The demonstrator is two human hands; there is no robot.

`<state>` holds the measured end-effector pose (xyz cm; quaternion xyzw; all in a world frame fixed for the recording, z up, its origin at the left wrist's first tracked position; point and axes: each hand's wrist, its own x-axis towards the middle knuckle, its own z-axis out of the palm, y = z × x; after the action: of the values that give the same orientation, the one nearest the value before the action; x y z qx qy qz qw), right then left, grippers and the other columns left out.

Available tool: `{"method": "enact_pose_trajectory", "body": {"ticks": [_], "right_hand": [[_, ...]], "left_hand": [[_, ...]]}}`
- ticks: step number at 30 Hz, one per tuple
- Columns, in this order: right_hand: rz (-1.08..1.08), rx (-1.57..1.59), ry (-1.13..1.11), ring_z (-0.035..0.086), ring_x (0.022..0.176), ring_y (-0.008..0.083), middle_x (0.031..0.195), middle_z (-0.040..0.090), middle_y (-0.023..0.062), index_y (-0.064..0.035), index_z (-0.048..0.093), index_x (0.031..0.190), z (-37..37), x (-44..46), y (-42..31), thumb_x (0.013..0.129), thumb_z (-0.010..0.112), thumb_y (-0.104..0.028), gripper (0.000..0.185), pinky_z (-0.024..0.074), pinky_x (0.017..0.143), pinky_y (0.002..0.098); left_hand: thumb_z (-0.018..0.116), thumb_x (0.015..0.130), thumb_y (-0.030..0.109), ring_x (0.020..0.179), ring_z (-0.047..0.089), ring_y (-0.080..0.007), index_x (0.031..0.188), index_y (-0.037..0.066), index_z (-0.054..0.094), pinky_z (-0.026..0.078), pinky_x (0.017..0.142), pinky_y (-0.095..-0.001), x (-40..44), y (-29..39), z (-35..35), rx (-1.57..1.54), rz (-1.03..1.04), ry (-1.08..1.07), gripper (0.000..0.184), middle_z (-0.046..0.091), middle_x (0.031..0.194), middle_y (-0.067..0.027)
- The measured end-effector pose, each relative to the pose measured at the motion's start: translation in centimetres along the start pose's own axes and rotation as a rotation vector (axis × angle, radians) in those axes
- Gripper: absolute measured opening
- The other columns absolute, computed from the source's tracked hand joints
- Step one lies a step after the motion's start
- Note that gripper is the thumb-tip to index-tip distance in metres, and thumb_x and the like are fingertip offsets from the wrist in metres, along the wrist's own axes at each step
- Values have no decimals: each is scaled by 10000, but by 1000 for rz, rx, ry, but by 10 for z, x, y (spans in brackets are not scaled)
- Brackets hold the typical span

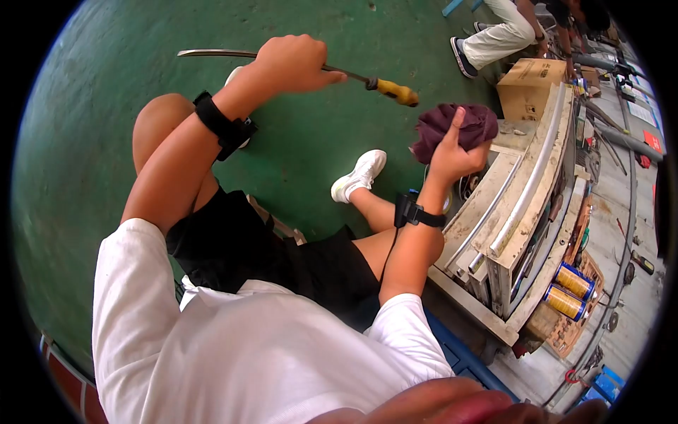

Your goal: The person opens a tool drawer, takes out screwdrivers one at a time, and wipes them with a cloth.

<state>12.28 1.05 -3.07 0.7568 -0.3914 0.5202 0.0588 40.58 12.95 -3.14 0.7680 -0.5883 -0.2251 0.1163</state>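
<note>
My left hand (295,65) is closed around the metal shaft of a pry bar (215,53). The bar's slightly bent, flat end points left, and its yellow and black handle (395,90) sticks out to the right of my fist. A bunched maroon cloth (479,123) is gripped in my right hand (458,157), thumb uppermost. The handle's end is close to the cloth, with a small gap between them. Both hands are raised in front of my knees, above the green floor.
At my right stands a worn metal-framed bench (505,233) with rails and tools. Two yellow-blue cans (569,293) sit beyond it, on a table (600,212) strewn with tools and rods. A cardboard box (531,88) and another person's leg (498,39) are at the upper right.
</note>
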Motion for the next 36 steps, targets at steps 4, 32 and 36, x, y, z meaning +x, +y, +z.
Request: {"method": "enact_pose_trajectory", "body": {"ticks": [4,32,36], "right_hand": [[-57,-25,-514,668,857,357,983,671,141,-19,695,1019,-11,5,-8,802,834,-244,342,528,760,426],[-421,-65,-394,585,862,272,1122,689,-5,-120,727,997,7,-25,-27,648,828,-132,364,536,718,362],[-364,-115,-514,580,938,281,1231,644,-9,-150,697,1124,5,-21,-45,657,831,-148,486,540,768,363]], "left_hand": [[673,850,567,628,664,-349,758,30,733,516,554,-432,1,-11,19,170,55,116,548,644,628,-128],[635,877,614,541,593,-360,734,60,733,470,510,-434,-3,11,12,-24,274,236,580,584,546,-117],[632,868,644,575,615,-370,753,45,737,493,544,-438,-9,20,13,-121,166,163,619,608,570,-132]]}}
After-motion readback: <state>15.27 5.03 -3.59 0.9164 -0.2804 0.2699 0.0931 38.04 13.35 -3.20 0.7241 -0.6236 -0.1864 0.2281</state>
